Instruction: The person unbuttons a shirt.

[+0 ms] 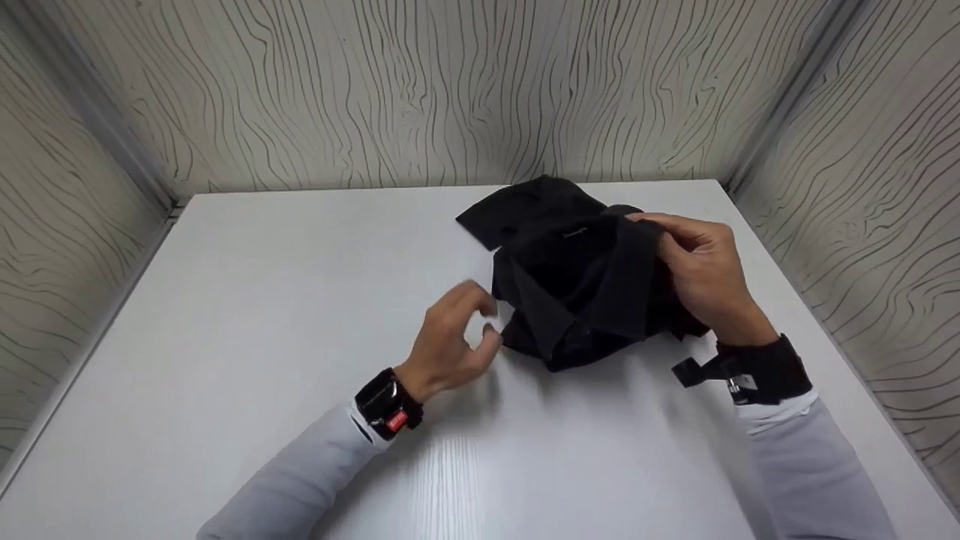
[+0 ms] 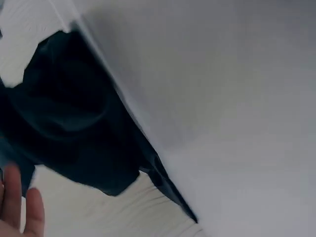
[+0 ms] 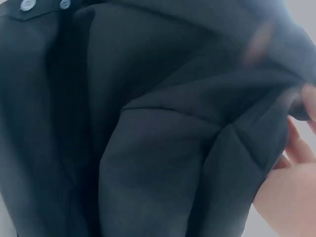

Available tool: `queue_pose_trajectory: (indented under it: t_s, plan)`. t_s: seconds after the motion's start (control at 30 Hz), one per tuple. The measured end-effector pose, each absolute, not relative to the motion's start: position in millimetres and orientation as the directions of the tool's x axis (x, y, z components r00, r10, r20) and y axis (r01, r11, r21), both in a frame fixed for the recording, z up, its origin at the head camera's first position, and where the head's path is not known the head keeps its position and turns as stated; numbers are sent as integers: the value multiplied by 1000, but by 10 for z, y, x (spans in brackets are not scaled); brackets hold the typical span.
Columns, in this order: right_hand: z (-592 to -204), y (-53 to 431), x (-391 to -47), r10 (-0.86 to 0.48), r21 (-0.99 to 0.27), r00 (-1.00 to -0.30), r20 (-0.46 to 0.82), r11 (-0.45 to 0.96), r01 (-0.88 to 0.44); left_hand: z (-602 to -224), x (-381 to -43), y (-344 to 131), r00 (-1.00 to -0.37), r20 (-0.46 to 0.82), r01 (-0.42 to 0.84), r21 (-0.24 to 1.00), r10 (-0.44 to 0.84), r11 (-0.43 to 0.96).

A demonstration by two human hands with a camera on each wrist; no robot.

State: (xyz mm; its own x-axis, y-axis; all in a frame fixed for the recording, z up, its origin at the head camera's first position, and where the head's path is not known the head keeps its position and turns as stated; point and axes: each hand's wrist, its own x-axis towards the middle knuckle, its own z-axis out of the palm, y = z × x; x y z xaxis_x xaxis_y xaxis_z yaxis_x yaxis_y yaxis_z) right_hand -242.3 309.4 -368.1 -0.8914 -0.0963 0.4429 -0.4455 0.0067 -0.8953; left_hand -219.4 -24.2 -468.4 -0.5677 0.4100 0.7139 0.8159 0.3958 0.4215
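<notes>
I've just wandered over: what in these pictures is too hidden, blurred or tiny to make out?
- Head view: the small lettering inside the black shirt, too small to read.
- Head view: the shirt's underside, hidden by its own folds.
- Left wrist view: most of the left hand, cut off by the picture's edges.
- Right wrist view: part of the right hand, cut off by the right edge; a reddish streak, too blurred to identify.

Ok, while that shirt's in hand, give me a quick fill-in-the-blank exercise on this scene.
1. The shirt is gripped by the person's ____ hand.
2. The red label is on the ____ wristband.
3. The table is coloured ____.
4. The right wrist view shows ____ buttons.

Missing words: right; left; white; two.
</notes>
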Motion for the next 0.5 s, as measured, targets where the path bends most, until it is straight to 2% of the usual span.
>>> queue_pose_trajectory:
  t_s: [0.07, 0.1, 0.17, 0.23, 0.3, 0.5]
  plan:
    - [-3655, 3105, -2414, -152, -888, -875, 459, -107, -448, -4634, -2308, -274, -697, 590, 717, 568, 407, 404]
    - [-3646, 3107, -2409, -178, -883, -867, 465, -158, -441, -4614, -2362, -284, -741, 512, 669, 613, 434, 420]
    - [-3630, 3105, -2400, -218, -878, -856, 468, -223, -424, -4595, -2452, -288, -776, 363, 606, 655, 515, 451]
    - [-3614, 3087, -2387, -237, -878, -854, 464, -252, -407, -4593, -2503, -252, -763, 289, 595, 664, 579, 453]
    - [-3589, 3054, -2376, -236, -886, -859, 453, -223, -406, -4591, -2533, -181, -743, 315, 607, 690, 591, 395]
    - [-3547, 2961, -2379, -143, -915, -903, 404, -55, -400, -4494, -2601, -89, -677, 556, 684, 716, 482, 135]
